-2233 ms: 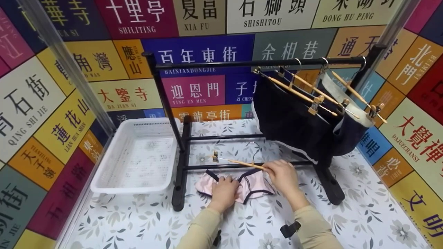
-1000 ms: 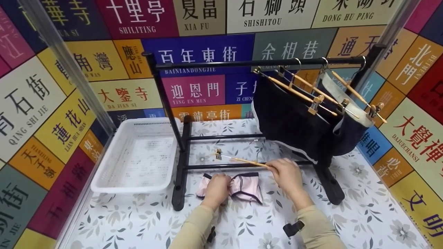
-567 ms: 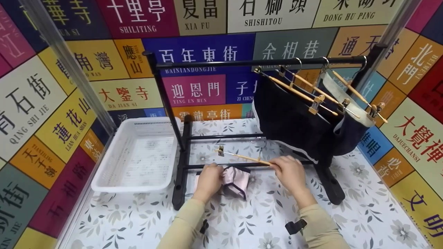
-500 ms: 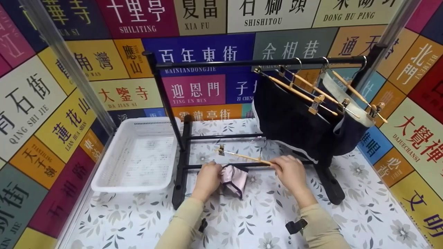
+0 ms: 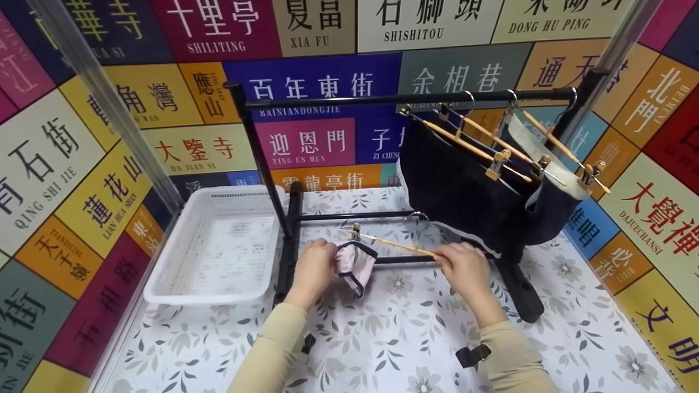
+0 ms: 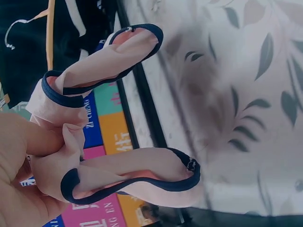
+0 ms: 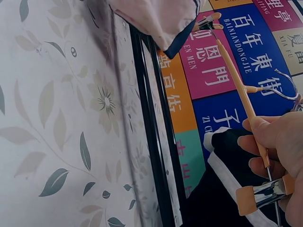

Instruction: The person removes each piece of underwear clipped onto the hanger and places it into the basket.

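My left hand [image 5: 314, 273] grips a small pair of pink underpants [image 5: 355, 266] with navy trim, bunched and lifted in front of the rack. In the left wrist view the thumb and fingers pinch the pink cloth [image 6: 106, 66], and both leg openings stand out loosely. A wooden clip hanger [image 5: 401, 244] is held near its right end by my right hand [image 5: 464, 270]. The hanger's left clip [image 5: 356, 232] sits right at the top edge of the underpants. In the right wrist view the other clip [image 7: 258, 196] lies close by the curled fingers.
A black clothes rack [image 5: 349, 102] stands ahead, its lower bars behind the hands. Dark garments [image 5: 458, 180] hang on clip hangers at its right. A white plastic basket [image 5: 164, 284] sits to the left on the floral tabletop [image 5: 415, 333].
The left hand has gathered the underpants and raised them up and left to the hanger's left clip. The right hand has shifted slightly right with the hanger.
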